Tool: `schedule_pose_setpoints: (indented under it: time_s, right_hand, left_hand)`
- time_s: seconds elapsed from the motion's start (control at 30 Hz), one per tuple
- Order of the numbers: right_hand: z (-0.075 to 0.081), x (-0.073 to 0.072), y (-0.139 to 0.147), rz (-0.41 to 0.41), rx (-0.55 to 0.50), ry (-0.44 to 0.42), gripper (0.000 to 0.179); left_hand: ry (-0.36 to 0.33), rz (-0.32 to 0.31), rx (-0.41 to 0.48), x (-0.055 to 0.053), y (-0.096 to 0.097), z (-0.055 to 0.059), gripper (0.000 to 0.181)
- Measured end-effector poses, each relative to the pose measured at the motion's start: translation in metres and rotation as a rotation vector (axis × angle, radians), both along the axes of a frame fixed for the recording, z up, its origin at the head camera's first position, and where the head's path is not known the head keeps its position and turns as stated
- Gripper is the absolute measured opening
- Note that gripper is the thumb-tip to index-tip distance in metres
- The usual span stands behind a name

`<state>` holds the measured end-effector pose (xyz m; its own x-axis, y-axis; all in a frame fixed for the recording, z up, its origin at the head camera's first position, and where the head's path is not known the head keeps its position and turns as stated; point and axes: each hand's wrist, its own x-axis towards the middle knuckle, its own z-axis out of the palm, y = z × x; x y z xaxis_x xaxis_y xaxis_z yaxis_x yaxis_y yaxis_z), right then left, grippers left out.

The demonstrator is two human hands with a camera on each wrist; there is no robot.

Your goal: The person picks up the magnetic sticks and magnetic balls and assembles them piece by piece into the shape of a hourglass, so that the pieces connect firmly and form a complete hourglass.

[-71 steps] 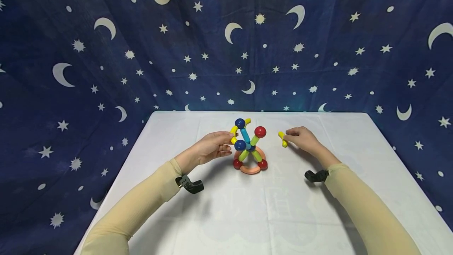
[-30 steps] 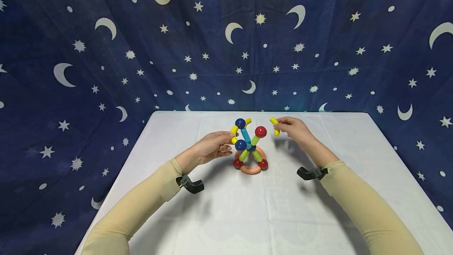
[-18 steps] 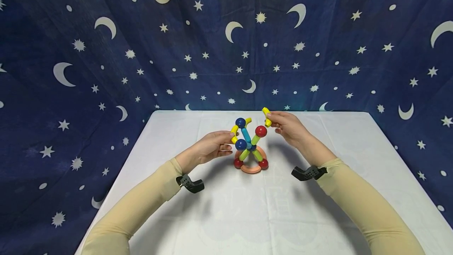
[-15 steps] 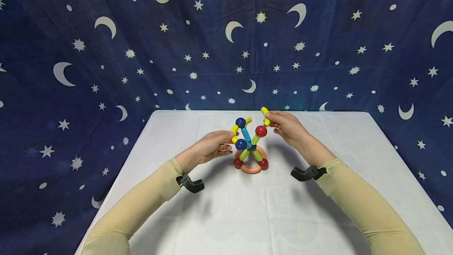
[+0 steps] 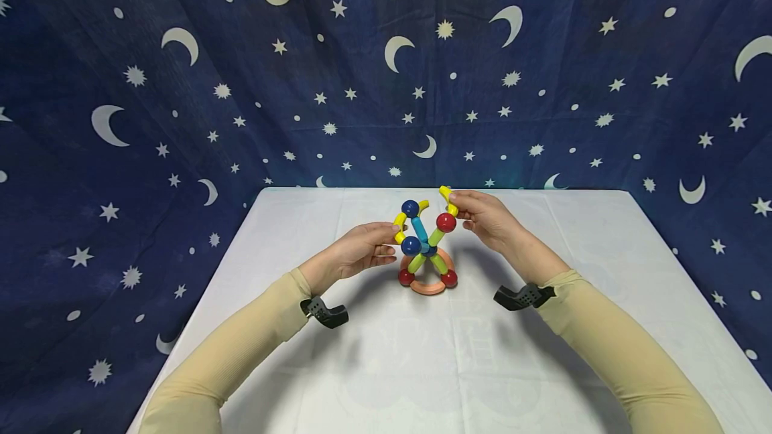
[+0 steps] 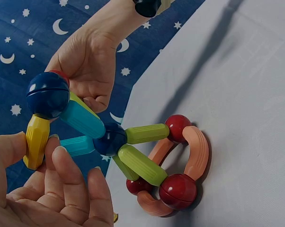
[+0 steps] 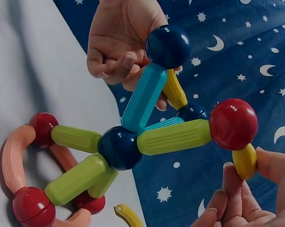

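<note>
A magnetic ball-and-stick model stands between my hands: a ring of red balls and orange curved rods (image 5: 427, 289) at the bottom, green rods (image 7: 174, 136) rising to and from a central blue ball (image 7: 121, 147). My left hand (image 5: 364, 248) pinches a yellow curved rod (image 6: 37, 142) that joins two blue balls on the model's left. The thumb and fingers of my right hand (image 5: 491, 221) pinch another yellow curved rod (image 7: 244, 161). That rod's lower end meets the upper red ball (image 5: 446, 222), apparently touching it. Its far end points up and away.
Another yellow curved rod (image 7: 128, 215) lies loose on the white-covered table (image 5: 410, 367) behind the model. A dark blue curtain (image 5: 362, 72) with moons and stars hangs beyond the table's far edge. Dark wrist bands (image 5: 326, 313) sit on both sleeves.
My right hand has picked the yellow curved rod up off the table and carried it left to the upper red ball. My left hand has kept its hold on the model.
</note>
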<state>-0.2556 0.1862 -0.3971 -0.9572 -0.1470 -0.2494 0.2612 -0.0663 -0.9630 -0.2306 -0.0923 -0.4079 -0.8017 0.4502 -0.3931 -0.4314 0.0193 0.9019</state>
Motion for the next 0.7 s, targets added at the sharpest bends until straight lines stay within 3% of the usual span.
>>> schedule_pose_setpoints:
  time_s: [0.17, 0.7]
  right_hand:
    - [-0.002, -0.002, -0.002, 0.000, -0.001, -0.003, 0.052]
    - [-0.001, -0.006, -0.011, 0.027, 0.078, 0.001, 0.047]
  left_hand:
    - [-0.002, -0.003, -0.004, 0.000, 0.000, 0.000, 0.046]
    - [0.008, -0.008, 0.001, -0.001, 0.001, 0.000, 0.051]
